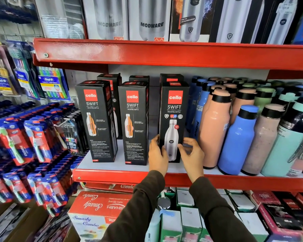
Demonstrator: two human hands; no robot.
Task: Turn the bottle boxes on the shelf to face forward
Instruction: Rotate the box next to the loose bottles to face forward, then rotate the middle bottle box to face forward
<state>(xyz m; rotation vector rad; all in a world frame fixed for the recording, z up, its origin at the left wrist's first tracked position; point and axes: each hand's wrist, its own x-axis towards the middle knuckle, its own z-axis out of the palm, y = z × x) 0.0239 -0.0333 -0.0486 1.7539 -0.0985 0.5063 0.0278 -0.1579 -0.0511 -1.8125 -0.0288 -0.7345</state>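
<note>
Black box (174, 109), rightmost of three, stands on the shelf (112, 175), front towards us. Our left hand (157, 155) grips its base at 9 o'clock, our right hand (192, 154) seems to pinch it at 3 o'clock. We should square it gently, clear of the pink bottle (213, 130) beside.

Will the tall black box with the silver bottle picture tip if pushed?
Probably tippy: the tall black cardboard box stands upright on a narrow base. It likely feels stiff; its edges look straight. The left hand and right hand hold it low, which should steady it.
</note>
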